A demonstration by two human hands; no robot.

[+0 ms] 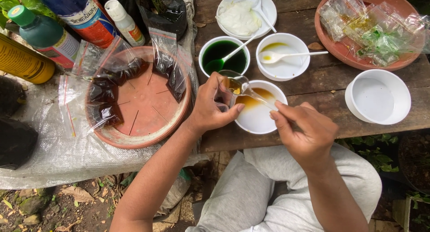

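My left hand pinches open a small clear plastic bag over a white bowl holding a little amber liquid. My right hand grips the handle of a clear plastic spoon, whose tip with amber liquid sits at the bag's mouth. Just behind stand a white bowl of dark green liquid with a spoon in it and a white bowl with a trace of yellow liquid and a white spoon.
A terracotta saucer at left carries several small bags of dark liquid. Another saucer at back right holds several filled bags. An empty white bowl, a bowl of white paste, and bottles stand around the wooden table.
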